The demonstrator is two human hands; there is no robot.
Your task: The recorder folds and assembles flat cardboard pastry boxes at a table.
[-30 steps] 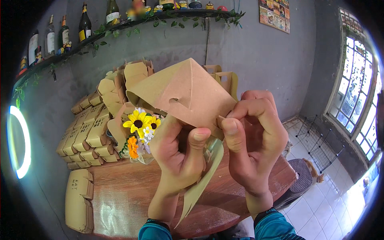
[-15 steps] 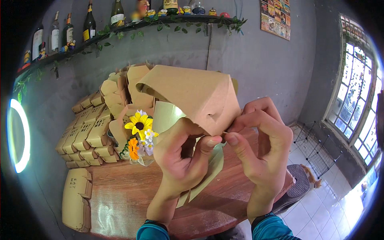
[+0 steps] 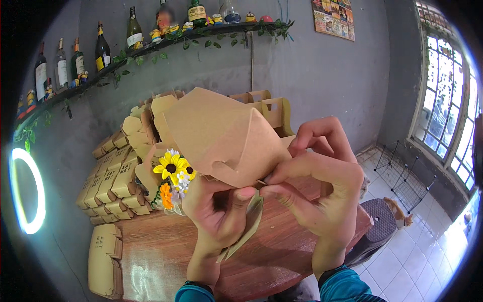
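Folding looks like the step in hand. Past the stacked boxes (image 3: 113, 178) and yellow flowers (image 3: 171, 165), the left hand (image 3: 211, 215) pinches the low edge of a brown card box (image 3: 216, 135), held up over the table (image 3: 161, 251). The right hand (image 3: 324, 187) pinches a little tab (image 3: 261, 182) at its corner. Next seems to need a steady left hand and a careful right-hand tuck.

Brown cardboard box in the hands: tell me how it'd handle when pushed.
The cardboard box is probably light: the left hand and right hand pinch it near its lower edge. Its flat panels suggest fair stiffness, but would likely fold at the creases if pushed.
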